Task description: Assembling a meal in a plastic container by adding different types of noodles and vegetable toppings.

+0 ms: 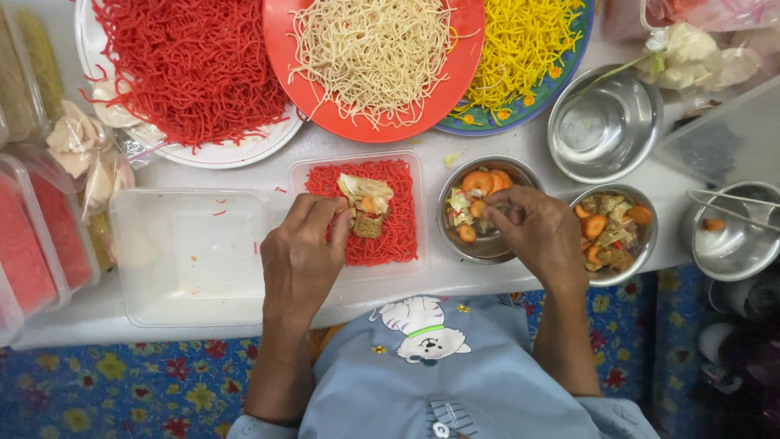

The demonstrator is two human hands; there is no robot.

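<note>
Head view, looking straight down: the left hand [302,258] sits at the centre of the frame, fingers pressed together in a pinch on a small tan square piece [367,224], maybe fried tofu or a cracker, hard to tell. That piece lies on a bed of red noodles in a clear rectangular plastic tub [416,203], just under a pale cabbage scrap [366,192]. The right hand [538,232] is right of centre, fingertips pinched over the round steel bowl of carrot slices and cabbage [520,172]; I can't make out what's between them.

Handling-wise, I'd say everything here is light and fiddly. The square looks stiff-ish but crumbly, so a fingertip grip on its edges seems safest. The noodle strands look dry and brittle, and they'd snap if pressed. The carrot coins look wet and slippery, so pinching across the flat faces would work best.

Around them: an empty clear plastic tub [187,256] at left, a second steel bowl of mixed vegetables [642,248] at right, and plates of red [191,65], pale [374,53] and yellow noodles [524,49] along the top.
</note>
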